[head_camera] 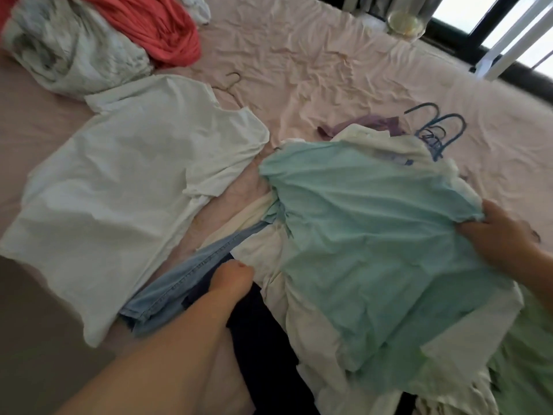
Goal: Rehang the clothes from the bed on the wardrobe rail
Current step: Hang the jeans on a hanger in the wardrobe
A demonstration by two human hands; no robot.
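- A person's right hand (496,232) pinches the edge of a mint-green shirt (368,250) at the right side of a bed (329,64) covered in a wrinkled pale pink sheet, fingers curled into the cloth.
- The left hand (232,278) reaches into the pile beside a light blue denim garment (179,289); its fingers are buried under cream fabric, so whether this grip is spread or pressed together cannot be told.
- The mint-green shirt lies on top of a heap of cream and white clothes (317,333) near the bed's front edge.
- Blue hangers (440,130) poke out behind the heap, next to a purple garment (365,124).
- A white shirt (128,187) lies flat to the left, a thin wire hanger (230,85) at its collar.
- A coral-red cloth (158,28) and a pale patterned garment (65,46) sit crumpled at the far left.
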